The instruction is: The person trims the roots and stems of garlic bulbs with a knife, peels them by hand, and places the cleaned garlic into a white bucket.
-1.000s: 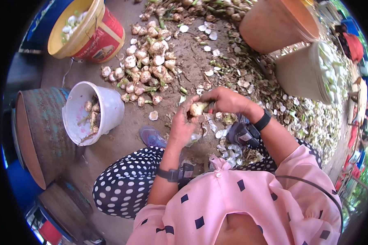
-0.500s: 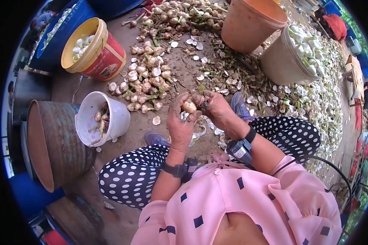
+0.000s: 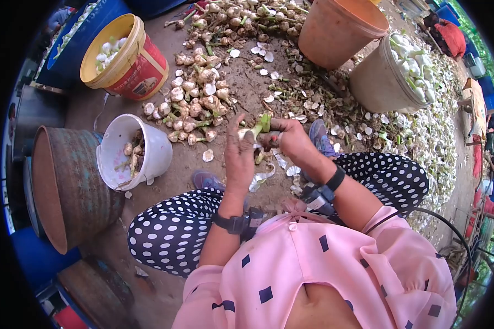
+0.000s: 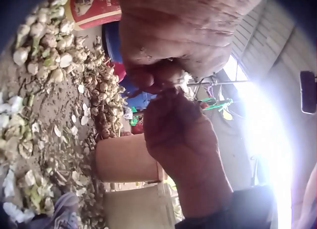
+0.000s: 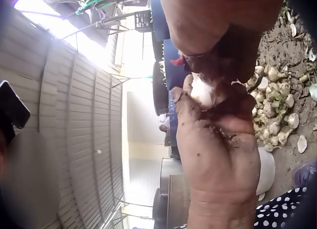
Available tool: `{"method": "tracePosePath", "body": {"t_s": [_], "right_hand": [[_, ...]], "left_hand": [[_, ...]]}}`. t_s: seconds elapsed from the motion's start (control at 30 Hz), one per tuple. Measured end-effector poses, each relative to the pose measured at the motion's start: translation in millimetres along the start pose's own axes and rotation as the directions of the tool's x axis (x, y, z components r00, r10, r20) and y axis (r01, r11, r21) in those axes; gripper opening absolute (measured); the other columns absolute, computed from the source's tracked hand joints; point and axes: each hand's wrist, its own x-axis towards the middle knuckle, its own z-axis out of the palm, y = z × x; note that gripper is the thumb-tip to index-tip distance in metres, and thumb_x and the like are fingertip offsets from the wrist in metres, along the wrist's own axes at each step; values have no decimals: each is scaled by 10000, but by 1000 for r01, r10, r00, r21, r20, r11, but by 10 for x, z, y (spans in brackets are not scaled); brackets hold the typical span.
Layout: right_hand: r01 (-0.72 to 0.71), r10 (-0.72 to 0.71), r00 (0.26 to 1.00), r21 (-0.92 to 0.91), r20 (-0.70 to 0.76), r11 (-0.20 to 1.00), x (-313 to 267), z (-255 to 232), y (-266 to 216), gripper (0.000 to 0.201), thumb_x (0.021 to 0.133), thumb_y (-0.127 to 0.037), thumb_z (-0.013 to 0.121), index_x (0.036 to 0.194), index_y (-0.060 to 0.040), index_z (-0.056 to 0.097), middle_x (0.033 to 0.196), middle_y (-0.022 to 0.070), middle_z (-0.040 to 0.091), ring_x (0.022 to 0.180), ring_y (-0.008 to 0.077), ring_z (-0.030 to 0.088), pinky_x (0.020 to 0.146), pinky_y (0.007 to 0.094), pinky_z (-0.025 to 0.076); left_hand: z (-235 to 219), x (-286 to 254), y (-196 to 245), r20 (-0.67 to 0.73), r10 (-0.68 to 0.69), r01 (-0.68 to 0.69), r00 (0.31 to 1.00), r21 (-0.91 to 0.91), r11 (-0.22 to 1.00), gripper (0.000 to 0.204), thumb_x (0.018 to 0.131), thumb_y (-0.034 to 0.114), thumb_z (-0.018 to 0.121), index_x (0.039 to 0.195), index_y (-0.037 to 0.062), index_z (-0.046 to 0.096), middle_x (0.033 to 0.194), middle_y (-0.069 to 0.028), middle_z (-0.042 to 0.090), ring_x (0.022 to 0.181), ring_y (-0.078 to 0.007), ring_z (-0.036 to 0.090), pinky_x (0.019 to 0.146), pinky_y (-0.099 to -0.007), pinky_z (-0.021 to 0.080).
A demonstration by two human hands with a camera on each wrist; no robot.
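Both hands, left hand [image 3: 239,156] and right hand [image 3: 291,138], together, fingers curled around one bulb [image 3: 253,130].

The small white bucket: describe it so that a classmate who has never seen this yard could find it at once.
Start at the big rusty drum lying on the ground. The small white bucket leans tipped beside it, near the heap of bulbs. Unlike the yellow-rimmed red bucket, it is plain white and holds a few unpeeled bulbs.
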Motion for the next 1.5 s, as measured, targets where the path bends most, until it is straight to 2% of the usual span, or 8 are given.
{"method": "tracePosePath", "body": {"t_s": [0.17,0.33,0.67,0.9,1.03,1.07,1.33,1.5], "right_hand": [[-144,161,970,-104,183,984,20,-197,-151,179,808,-25,625,972,32,669,779,34,652,679,92,586,612,249,485],[-105,112,993,-159,35,982,1,-196,-227,173,810,2,608,971,39,660,780,36,645,676,101,583,619,255,497],[-253,237,955,76,177,964,-61,-300,-211,215,863,-93,589,1050,12,587,906,84,640,773,170,627,678,336,555],[-127,-78,970,753,230,646,-233,-413,-265,285,801,-188,701,1033,-74,583,993,92,634,958,247,615,785,393,535],[103,111,838,-355,534,929,-153,-560,-96,408,735,-274,728,1067,-67,614,923,124,652,875,254,635,763,365,519],[238,273,897,-900,348,365,-58,-500,-13,446,731,-295,717,1097,-62,612,892,138,657,834,257,641,738,351,517],[193,-166,979,-769,114,609,20,-71,-261,214,801,-206,668,877,-6,661,655,155,617,547,187,574,570,329,468],[231,-225,968,-731,109,643,1,-22,-176,185,784,-162,665,872,0,651,660,161,612,568,213,597,582,338,474]], "left_hand": [[-205,44,60,333,-320,419,887,-291,860,613,914,589,377,1231,72,465,753,-30,561,524,-53,502,379,-170,342],[-194,93,-225,114,275,-297,955,313,902,617,764,429,714,1178,28,496,852,-48,593,746,-121,606,590,-194,502],[-347,78,-48,117,-24,3,993,177,984,225,734,65,723,929,4,629,935,-73,650,893,-185,611,816,-346,502],[-526,129,-298,200,-24,184,979,-838,513,333,755,82,679,1080,55,613,1043,-94,630,995,-270,606,795,-435,547],[-373,136,-161,-65,-177,78,982,-716,694,207,833,112,644,1029,48,623,995,-76,637,843,-182,641,620,-277,558],[-341,136,-162,-154,-62,-19,986,-474,880,183,842,114,645,1010,42,624,958,-70,640,781,-155,629,589,-250,534],[-200,79,-189,-40,614,-464,788,615,637,195,789,57,697,959,-13,630,891,-58,663,771,-131,605,716,-259,486],[-246,69,-293,-224,411,-304,884,393,868,198,771,28,693,952,-22,632,872,-58,667,820,-143,612,787,-286,482]]}}
